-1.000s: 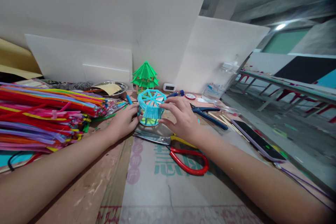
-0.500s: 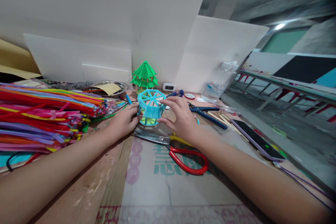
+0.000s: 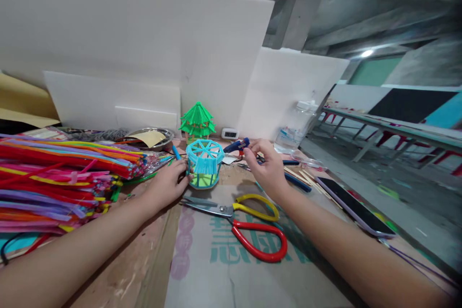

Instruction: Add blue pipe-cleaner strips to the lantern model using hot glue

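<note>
A small light-blue pavilion model (image 3: 205, 167) with a spoked open top and green floor stands upright on the work surface. My left hand (image 3: 172, 180) is at its left side, fingers bent and closed on its lower edge; the fingertips are partly hidden. Behind and right of the model lies a blue glue gun (image 3: 236, 146). My right hand (image 3: 266, 166) is at the gun's rear end, thumb and forefinger curved and slightly apart, other fingers mostly hidden. Scissors (image 3: 222, 210) with one yellow and one red handle lie in front of the model.
A pile of coloured pipe cleaners (image 3: 65, 178) fills the left. A green-roofed model (image 3: 198, 120) and a small white clock (image 3: 230, 133) stand behind. Blue-handled pliers (image 3: 298, 182), thin wooden sticks (image 3: 319, 185), a phone (image 3: 355, 206) and a clear bottle (image 3: 294, 127) are at the right.
My right hand has left the blue model and moved right to the glue gun. My left hand stays at the model. The view has tilted up slightly.
</note>
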`<state>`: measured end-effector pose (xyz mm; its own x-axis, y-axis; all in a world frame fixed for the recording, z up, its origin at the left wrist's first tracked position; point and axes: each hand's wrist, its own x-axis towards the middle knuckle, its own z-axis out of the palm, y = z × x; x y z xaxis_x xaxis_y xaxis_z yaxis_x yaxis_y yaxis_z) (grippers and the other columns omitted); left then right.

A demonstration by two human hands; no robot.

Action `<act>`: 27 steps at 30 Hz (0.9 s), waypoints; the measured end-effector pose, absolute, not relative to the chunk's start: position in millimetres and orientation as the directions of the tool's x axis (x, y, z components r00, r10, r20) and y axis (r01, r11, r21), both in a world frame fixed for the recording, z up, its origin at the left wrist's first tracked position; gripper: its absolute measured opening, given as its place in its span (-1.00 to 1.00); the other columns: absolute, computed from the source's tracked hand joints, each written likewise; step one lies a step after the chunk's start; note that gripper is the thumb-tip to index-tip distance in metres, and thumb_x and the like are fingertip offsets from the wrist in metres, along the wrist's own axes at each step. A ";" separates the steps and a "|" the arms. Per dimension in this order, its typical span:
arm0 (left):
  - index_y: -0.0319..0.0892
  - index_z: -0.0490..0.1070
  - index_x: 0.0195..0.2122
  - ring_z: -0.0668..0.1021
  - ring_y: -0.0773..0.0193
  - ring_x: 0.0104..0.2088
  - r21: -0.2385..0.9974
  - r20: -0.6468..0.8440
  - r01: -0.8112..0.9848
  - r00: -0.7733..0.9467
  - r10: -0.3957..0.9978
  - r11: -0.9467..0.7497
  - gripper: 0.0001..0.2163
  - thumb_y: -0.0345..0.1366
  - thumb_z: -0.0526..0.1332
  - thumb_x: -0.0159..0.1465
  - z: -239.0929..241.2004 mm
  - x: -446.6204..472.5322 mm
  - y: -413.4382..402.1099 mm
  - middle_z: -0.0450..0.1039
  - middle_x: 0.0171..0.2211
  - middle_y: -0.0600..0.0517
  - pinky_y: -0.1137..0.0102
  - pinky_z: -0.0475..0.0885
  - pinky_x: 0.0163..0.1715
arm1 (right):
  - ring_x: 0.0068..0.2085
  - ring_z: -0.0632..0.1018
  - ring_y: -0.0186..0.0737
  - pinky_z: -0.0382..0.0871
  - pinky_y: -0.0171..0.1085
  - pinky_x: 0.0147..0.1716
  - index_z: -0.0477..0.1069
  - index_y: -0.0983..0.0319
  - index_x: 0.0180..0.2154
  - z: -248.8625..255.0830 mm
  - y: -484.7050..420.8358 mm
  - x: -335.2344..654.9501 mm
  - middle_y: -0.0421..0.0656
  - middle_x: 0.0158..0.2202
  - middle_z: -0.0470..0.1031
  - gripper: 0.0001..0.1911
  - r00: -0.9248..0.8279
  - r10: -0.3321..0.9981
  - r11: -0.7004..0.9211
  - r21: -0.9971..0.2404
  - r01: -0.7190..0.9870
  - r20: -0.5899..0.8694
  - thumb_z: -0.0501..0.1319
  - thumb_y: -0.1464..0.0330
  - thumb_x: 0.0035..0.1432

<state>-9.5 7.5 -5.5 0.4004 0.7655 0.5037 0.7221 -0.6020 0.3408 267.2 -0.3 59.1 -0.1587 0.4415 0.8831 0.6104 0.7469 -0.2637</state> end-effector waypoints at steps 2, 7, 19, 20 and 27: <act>-0.13 0.33 -0.36 0.54 0.03 -0.06 0.353 0.493 0.719 0.401 0.772 -0.599 -0.80 -0.21 0.03 0.37 -5.2 -9.3 7.2 0.47 -0.17 -0.13 0.13 0.48 -0.04 | -0.28 0.48 -0.15 0.34 -0.14 -0.22 0.31 0.16 -0.39 57.4 2.0 269.1 -0.15 -0.37 0.47 -0.81 -0.190 0.459 0.741 -0.256 0.621 0.868 0.17 0.29 0.30; -0.16 0.37 -0.24 0.51 0.02 0.00 0.370 0.480 0.685 0.437 0.761 -0.627 -0.81 -0.23 0.01 0.37 -5.0 -8.8 6.9 0.46 -0.08 -0.16 0.11 0.43 0.04 | 0.06 0.48 0.00 0.34 0.00 0.07 0.36 0.20 0.07 49.2 -5.5 259.4 0.03 0.02 0.51 -0.56 -0.452 0.402 0.803 -0.069 0.593 0.796 0.30 0.16 0.23; -0.14 0.44 -0.17 0.51 0.07 -0.06 0.344 0.529 0.659 0.453 0.718 -0.669 -0.82 -0.24 0.08 0.36 -9.0 -9.8 9.6 0.48 -0.15 -0.08 0.19 0.44 0.01 | 0.18 0.40 0.00 0.24 0.05 0.19 0.32 0.19 0.14 38.8 -14.4 246.5 0.05 0.13 0.43 -0.53 -0.541 0.375 0.816 0.010 0.579 0.753 0.29 0.22 0.24; -0.14 0.44 -0.17 0.51 0.07 -0.06 0.346 0.528 0.657 0.454 0.718 -0.670 -0.82 -0.24 0.08 0.36 -9.5 -10.1 10.0 0.49 -0.15 -0.08 0.18 0.44 0.02 | 0.17 0.41 -0.01 0.25 0.05 0.18 0.32 0.19 0.13 38.5 -13.8 246.6 0.04 0.12 0.43 -0.55 -0.541 0.370 0.819 0.009 0.574 0.755 0.29 0.23 0.25; -0.16 0.43 -0.21 0.52 0.08 -0.06 0.354 0.522 0.658 0.451 0.724 -0.665 -0.83 -0.24 0.08 0.36 -11.8 -10.5 11.6 0.49 -0.16 -0.09 0.21 0.43 0.02 | 0.13 0.44 0.00 0.29 0.04 0.14 0.36 0.20 0.05 38.2 -11.1 242.5 0.03 0.07 0.46 -0.61 -0.526 0.354 0.820 0.013 0.572 0.773 0.31 0.26 0.23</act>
<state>-10.5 11.6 -11.8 0.4512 0.7240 0.5218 0.6575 -0.6650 0.3542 242.5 -11.1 38.2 -0.5260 0.3544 0.7731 0.5717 0.8204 0.0129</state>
